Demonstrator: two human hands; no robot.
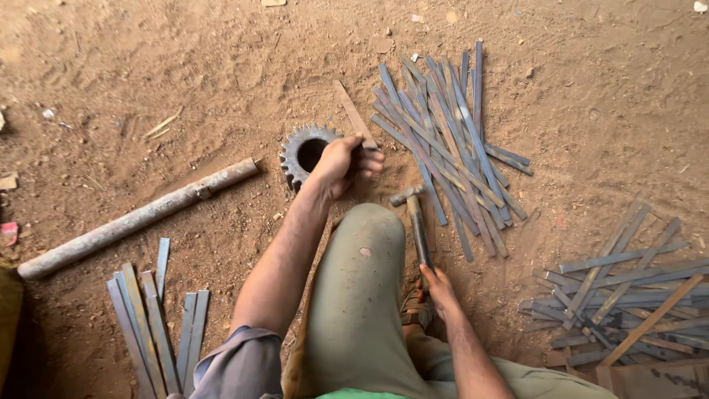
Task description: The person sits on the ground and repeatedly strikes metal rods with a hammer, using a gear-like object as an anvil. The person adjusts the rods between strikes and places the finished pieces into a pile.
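— Knee point(360, 295) rises nearest; right hand point(437, 288) wraps the hammer point(415, 222) handle.
— And the left hand point(341, 164)?
— Its grip pinches a strip point(353, 112) over the gear point(304, 154); bare dirt point(185, 59) lies beyond; strip pile point(447, 144) crowds the right.

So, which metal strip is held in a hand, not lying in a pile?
The single strip slanting over the gear, gripped by the left hand; all others lie loose on the ground.

My trousers point(354, 295) are olive green and my sleeve point(240, 366) grey-blue. The ground point(148, 59) is reddish-brown dirt. The far strips point(450, 148) are blue-grey steel streaked with rust, the toothed gear point(295, 148) dark grey, and the left pipe point(140, 218) pale, dusty brown.
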